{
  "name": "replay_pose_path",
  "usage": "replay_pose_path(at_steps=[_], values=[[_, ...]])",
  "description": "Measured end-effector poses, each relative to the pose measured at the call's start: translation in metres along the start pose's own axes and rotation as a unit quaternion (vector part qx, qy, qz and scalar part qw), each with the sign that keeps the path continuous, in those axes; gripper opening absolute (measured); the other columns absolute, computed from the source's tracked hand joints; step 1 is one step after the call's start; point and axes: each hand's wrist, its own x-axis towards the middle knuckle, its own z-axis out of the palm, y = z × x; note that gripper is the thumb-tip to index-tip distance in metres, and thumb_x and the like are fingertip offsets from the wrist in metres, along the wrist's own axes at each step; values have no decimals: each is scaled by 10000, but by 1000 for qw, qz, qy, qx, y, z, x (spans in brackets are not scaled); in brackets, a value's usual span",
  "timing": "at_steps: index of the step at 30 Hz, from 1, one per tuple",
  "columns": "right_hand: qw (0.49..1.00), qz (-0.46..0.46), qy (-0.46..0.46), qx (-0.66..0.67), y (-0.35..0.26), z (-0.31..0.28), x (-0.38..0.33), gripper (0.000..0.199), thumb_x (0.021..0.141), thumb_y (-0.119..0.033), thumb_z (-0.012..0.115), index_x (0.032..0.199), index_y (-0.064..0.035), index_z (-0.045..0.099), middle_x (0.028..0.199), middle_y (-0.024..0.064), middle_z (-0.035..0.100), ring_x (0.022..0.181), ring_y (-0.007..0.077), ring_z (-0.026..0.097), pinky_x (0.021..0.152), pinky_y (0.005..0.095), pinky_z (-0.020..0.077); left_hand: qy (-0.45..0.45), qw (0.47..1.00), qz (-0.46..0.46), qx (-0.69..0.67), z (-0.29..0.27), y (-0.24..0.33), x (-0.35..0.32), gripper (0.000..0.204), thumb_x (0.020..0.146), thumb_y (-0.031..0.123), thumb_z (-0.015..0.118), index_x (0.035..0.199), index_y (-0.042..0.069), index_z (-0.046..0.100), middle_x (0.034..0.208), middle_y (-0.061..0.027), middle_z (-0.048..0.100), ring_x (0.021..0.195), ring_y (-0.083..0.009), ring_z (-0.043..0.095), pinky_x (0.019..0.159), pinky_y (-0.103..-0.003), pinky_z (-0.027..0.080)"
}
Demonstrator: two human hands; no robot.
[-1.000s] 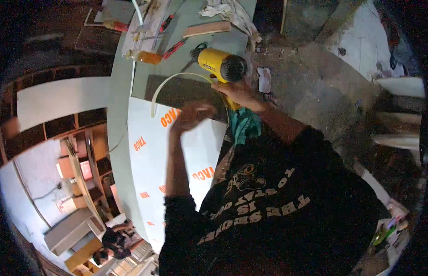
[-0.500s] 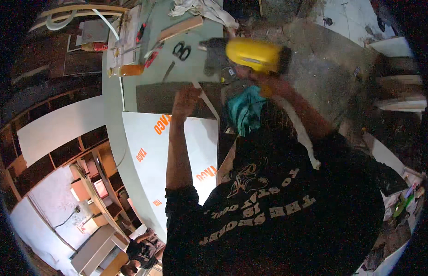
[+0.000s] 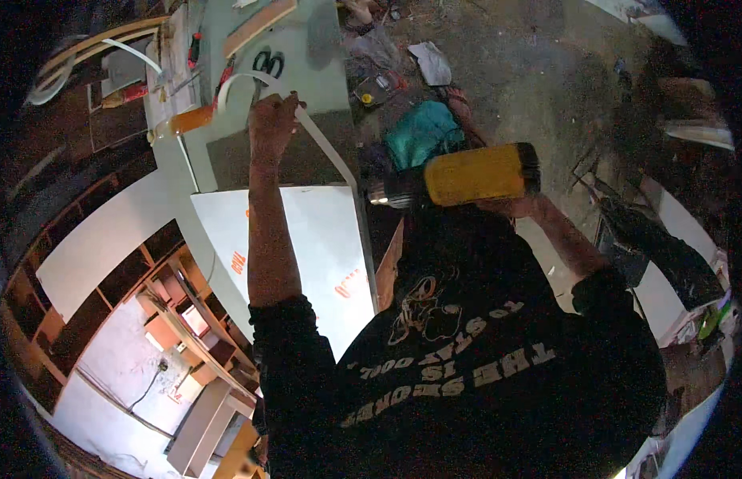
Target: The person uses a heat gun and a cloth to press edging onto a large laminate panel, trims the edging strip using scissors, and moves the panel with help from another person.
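My left hand (image 3: 274, 126) is closed on a thin white edging strip (image 3: 327, 148). One end of the strip curls above the hand. The other runs down to the near right corner of a white board (image 3: 307, 231) with orange print, lying on the greenish table. In my right hand (image 3: 521, 206) is a yellow heat gun (image 3: 476, 174); its dark body points left, with the nozzle close to the board's right edge, where the strip meets the corner. My fingers on its handle are partly hidden. Black-handled scissors (image 3: 267, 64) lie just beyond the left hand.
An orange-handled tool (image 3: 191, 120) and a wooden piece (image 3: 259, 26) lie on the table (image 3: 311, 80). A teal cloth (image 3: 423, 134) is right of the table, with litter on the floor beyond. Wooden shelving (image 3: 116, 287) stands to the left.
The heat gun has come down from over the far table edge to beside the board's right edge. My left hand has moved farther out and left, drawing the strip, whose curled end now shows.
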Motion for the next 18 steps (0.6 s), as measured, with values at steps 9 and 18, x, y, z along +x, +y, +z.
replay_pose_path(at_steps=[9, 18], values=[[716, -32, 143, -683, -2, 1, 32, 456, 836, -209, 723, 1238, -80, 551, 1202, 80, 604, 1140, 203, 547, 961, 376, 466, 13, 996, -59, 60, -14, 23, 13, 242, 796, 207, 652, 892, -13, 682, 695, -99, 658, 590, -150, 623, 564, -316, 500], [712, 13, 156, -684, -8, -7, 42, 463, 822, -222, 738, 1225, -82, 560, 1191, 77, 609, 1112, 205, 560, 946, 372, 470, 30, 988, -145, -33, -25, 34, 30, 235, 760, 234, 683, 768, 1, 650, 666, -79, 636, 599, -162, 600, 613, -311, 490]])
